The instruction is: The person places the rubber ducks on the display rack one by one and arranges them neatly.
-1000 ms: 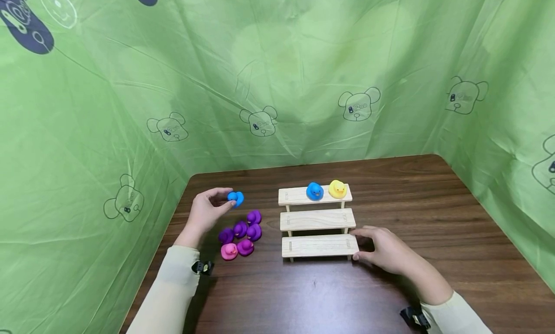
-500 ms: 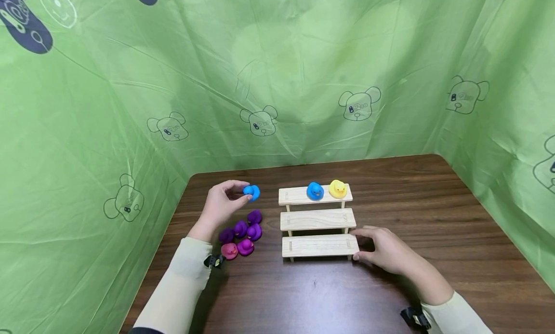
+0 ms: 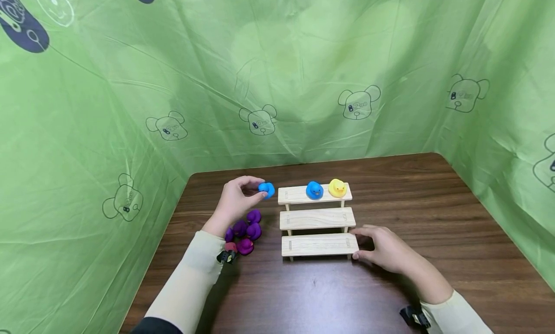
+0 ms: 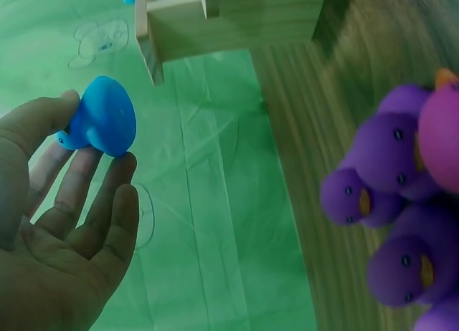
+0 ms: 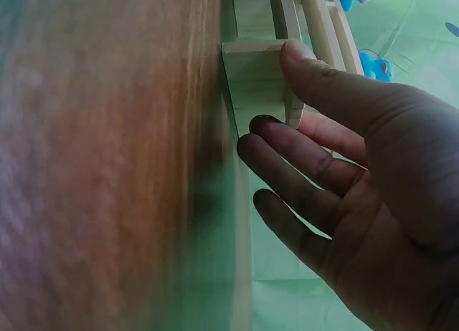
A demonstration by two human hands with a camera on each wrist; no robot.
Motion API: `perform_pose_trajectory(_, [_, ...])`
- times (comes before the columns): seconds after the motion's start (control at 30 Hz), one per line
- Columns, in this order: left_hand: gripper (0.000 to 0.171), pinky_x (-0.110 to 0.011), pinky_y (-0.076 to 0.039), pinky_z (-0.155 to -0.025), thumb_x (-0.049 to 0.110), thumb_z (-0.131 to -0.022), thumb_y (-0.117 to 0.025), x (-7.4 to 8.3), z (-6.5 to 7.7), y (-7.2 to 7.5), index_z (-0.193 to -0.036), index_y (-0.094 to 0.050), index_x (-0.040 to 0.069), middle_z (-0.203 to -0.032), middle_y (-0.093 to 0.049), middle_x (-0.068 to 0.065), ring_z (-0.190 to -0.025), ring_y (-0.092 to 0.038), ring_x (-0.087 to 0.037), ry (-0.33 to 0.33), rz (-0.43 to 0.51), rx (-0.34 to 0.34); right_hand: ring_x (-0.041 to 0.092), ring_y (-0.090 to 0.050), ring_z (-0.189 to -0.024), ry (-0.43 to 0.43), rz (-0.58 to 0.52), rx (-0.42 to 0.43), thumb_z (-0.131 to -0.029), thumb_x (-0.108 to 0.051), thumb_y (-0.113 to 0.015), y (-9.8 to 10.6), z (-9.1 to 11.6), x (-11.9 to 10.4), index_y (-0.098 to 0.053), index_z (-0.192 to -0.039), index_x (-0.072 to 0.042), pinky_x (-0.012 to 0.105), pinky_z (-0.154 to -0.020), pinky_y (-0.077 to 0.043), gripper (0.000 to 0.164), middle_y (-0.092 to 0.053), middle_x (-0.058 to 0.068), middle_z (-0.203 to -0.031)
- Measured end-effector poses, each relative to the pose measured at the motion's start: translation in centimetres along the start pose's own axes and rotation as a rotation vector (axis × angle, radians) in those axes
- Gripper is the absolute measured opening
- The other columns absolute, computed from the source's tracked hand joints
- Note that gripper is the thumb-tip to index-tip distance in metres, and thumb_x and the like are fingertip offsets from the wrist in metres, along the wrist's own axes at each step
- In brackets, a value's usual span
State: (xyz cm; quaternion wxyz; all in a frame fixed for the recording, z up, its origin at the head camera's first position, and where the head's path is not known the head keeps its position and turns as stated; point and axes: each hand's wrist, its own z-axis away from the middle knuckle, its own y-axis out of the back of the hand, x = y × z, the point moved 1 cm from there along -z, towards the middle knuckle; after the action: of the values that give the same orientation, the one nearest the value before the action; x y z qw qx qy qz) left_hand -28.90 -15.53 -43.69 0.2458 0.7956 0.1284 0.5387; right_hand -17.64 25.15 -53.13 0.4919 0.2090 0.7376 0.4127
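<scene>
My left hand point(image 3: 234, 199) pinches a blue rubber duck point(image 3: 269, 190) between thumb and fingers, just left of the top step of a three-step wooden rack point(image 3: 318, 219). The left wrist view shows the duck's flat underside point(image 4: 120, 120) turned outward. A second blue rubber duck point(image 3: 314, 191) and a yellow rubber duck point(image 3: 337, 188) sit on the top step's right half. My right hand point(image 3: 383, 247) grips the right end of the lowest step, thumb at its front edge. In the right wrist view its other fingers point(image 5: 287, 170) extend beside the rack's end.
Several purple rubber ducks point(image 3: 253, 231) cluster on the wooden table point(image 3: 321, 295) left of the rack, below my left forearm. A pink duck point(image 3: 231, 247) there is partly hidden by the left wrist strap. Green printed cloth point(image 3: 303, 73) hangs behind and beside the table.
My left hand has carried the blue duck rightward and slightly farther back, from above the left side of the table to beside the top step. The right hand has stayed in place.
</scene>
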Motion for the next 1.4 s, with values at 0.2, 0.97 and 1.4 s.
perform_pose_trajectory(0.2, [0.031, -0.032, -0.062, -0.081, 0.012, -0.086, -0.089, 0.6, -0.6, -1.3, -0.114, -0.078, 0.013, -0.105, -0.077, -0.001, -0.091, -0.075, -0.018, -0.015, -0.003, -0.034, 0.029, -0.067, -0.117, -0.010, -0.002, -0.004, -0.081, -0.020, -0.093, 0.1, 0.0, -0.1, -0.073, -0.128, -0.007, 0.055, -0.099, -0.054, 0.053, -0.074, 0.005, -0.123])
perform_pose_trajectory(0.97, [0.028, -0.031, -0.060, -0.083, 0.018, -0.085, -0.091, 2.2, -1.7, -5.1, -0.111, -0.079, 0.017, -0.102, -0.074, 0.007, -0.092, -0.072, -0.014, -0.067, -0.076, -0.054, 0.031, -0.067, -0.118, -0.014, -0.008, -0.010, -0.081, -0.020, -0.093, 0.2, -0.1, -0.1, -0.072, -0.129, -0.007, 0.056, -0.100, -0.054, 0.053, -0.073, 0.007, -0.123])
perform_pose_trajectory(1.4, [0.029, -0.039, -0.061, -0.085, 0.018, -0.084, -0.091, 1.6, -1.6, -6.4, -0.109, -0.078, 0.019, -0.105, -0.074, 0.008, -0.095, -0.072, -0.019, -0.071, -0.037, -0.026, 0.031, -0.067, -0.118, -0.012, -0.008, -0.010, -0.081, -0.020, -0.093, 0.1, 0.0, -0.1, -0.072, -0.129, -0.006, 0.056, -0.100, -0.054, 0.054, -0.073, 0.008, -0.123])
